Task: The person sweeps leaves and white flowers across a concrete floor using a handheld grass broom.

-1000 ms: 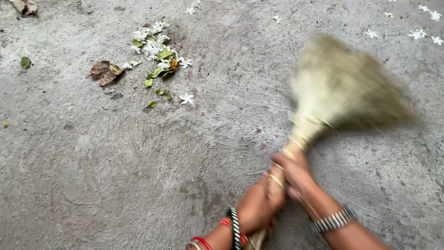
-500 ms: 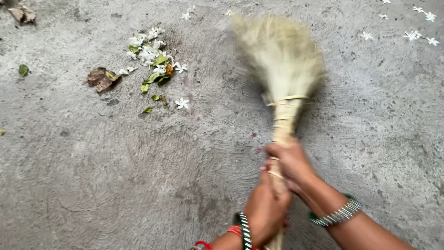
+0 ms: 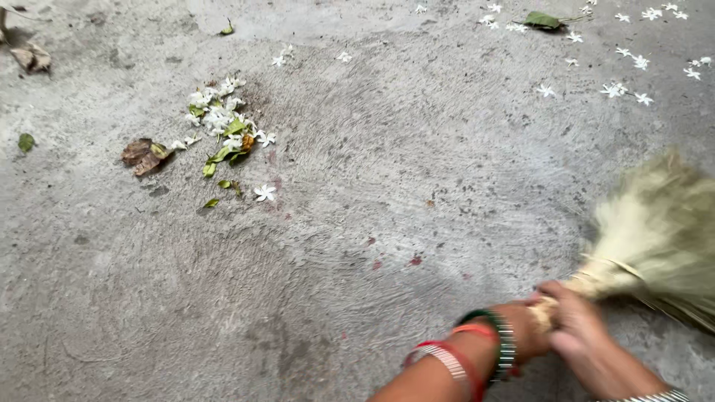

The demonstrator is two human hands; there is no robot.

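A straw broom [image 3: 655, 231] with a pale, bound handle lies low over the grey concrete ground [image 3: 357, 246] at the right edge, its bristles blurred. Both my hands grip its handle near the binding. My left hand [image 3: 530, 327], with red, green and silver bangles on the wrist, holds the handle's end. My right hand [image 3: 588, 342] wraps over it just beside the left. A small pile of white flowers and green leaves [image 3: 220, 134] lies far to the left, apart from the broom.
A dry brown leaf [image 3: 141, 152] rests beside the pile. Several loose white flowers [image 3: 618, 89] and a green leaf [image 3: 544, 20] are scattered at the top right. Another dry leaf [image 3: 33, 56] and a small green leaf [image 3: 26, 141] lie at the far left.
The broom has swung from the upper middle of the ground back to the right edge and now lies lower. Both hands moved right and down with it. The view shifted, showing more flowers.
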